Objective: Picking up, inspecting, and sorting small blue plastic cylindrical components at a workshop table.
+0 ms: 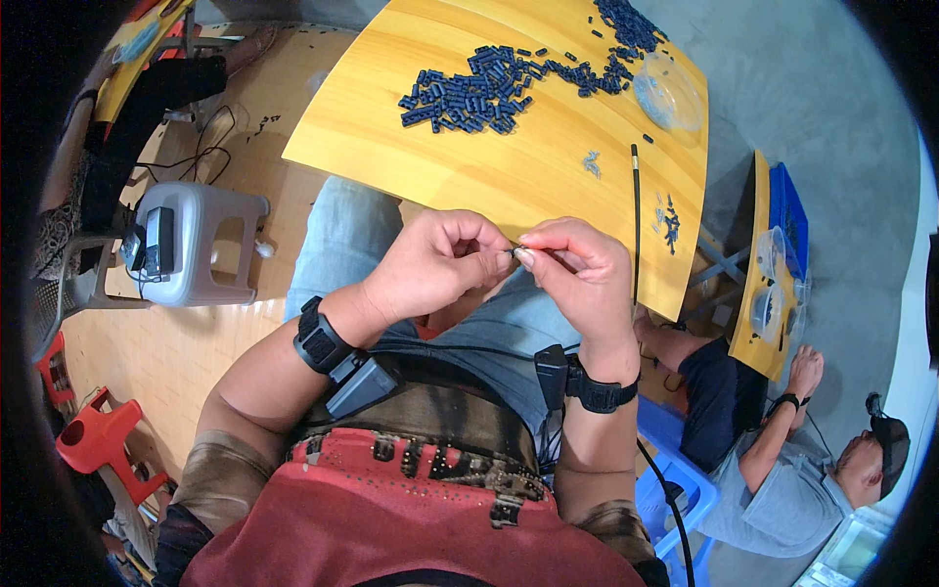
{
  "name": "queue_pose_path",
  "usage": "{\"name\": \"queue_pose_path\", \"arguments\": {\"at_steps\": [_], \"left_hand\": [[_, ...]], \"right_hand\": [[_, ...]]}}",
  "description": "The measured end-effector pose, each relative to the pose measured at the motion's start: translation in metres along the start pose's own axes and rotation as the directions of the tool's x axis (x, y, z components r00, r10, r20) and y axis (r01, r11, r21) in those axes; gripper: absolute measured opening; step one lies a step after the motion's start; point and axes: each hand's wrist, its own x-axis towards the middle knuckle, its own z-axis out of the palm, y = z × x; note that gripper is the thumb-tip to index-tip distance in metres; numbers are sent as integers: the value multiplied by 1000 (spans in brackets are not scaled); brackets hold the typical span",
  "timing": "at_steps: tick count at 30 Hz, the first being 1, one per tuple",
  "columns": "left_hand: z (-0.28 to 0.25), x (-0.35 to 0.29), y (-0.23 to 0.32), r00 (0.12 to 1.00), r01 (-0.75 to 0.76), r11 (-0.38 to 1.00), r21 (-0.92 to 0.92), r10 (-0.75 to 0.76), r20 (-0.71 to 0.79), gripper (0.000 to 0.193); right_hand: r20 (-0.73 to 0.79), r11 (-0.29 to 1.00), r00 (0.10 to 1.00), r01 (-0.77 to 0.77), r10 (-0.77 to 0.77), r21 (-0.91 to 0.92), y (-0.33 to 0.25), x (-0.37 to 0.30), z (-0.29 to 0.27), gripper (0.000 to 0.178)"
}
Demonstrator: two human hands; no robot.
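Observation:
My left hand (445, 256) and my right hand (579, 266) meet fingertip to fingertip over my lap, just off the table's near edge. Between the pinched thumbs and forefingers sits a small dark piece (514, 248), mostly covered by the fingers; its kind is too small to make out. Both hands are closed on it. Beyond them, a heap of small black ribbed plastic parts (469, 93) lies on the yellow wooden table (430, 176). Nearest to my right hand is a thin black rod with a pale band (636, 215), lying along the table's right side.
Small silvery pieces (592, 163) and dark screw-like bits (671, 225) lie on the table. A clear round tub (669, 90) stands near more tiny black parts (628, 24). At right, a person (792, 489) sits by another table. A grey stool (201, 240) and red stool (108, 440) stand left.

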Motion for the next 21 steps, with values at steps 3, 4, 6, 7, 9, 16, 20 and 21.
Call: {"name": "queue_pose_path", "arguments": {"at_steps": [3, 4, 6, 7, 9, 16, 20, 21], "left_hand": [[-6, 1, -6, 1000, -6, 998, 64, 5, 19, 8], [-7, 2, -8, 1000, -6, 998, 63, 5, 19, 8], [-8, 2, -10, 1000, -15, 997, 81, 14, 3, 9], [-8, 2, -11, 1000, -15, 997, 81, 14, 2, 9], [-9, 2, -12, 1000, 6, 996, 91, -8, 22, 8], [-9, 2, -13, 1000, 5, 999, 35, -6, 30, 11], [-9, 3, -14, 999, 8, 1000, 7, -8, 40, 12], [-8, 4, -13, 999, 23, 1000, 2, -23, 41, 11]], "right_hand": [[6, 997, 998, -62, 62, 40, 0, 1, 2, 9], [13, 996, 998, -62, 62, 57, 2, 1, 2, 9], [27, 994, 998, -66, 64, 85, 5, 2, 1, 10], [41, 991, 997, -70, 66, 115, 7, 3, 1, 11], [71, 986, 994, -98, 89, 136, 8, 4, -2, 12], [128, 975, 986, -130, 108, 180, 7, 8, -4, 13], [122, 979, 988, -110, 89, 174, 9, 8, -4, 13], [137, 979, 987, -106, 83, 175, 11, 9, -4, 13]]}}
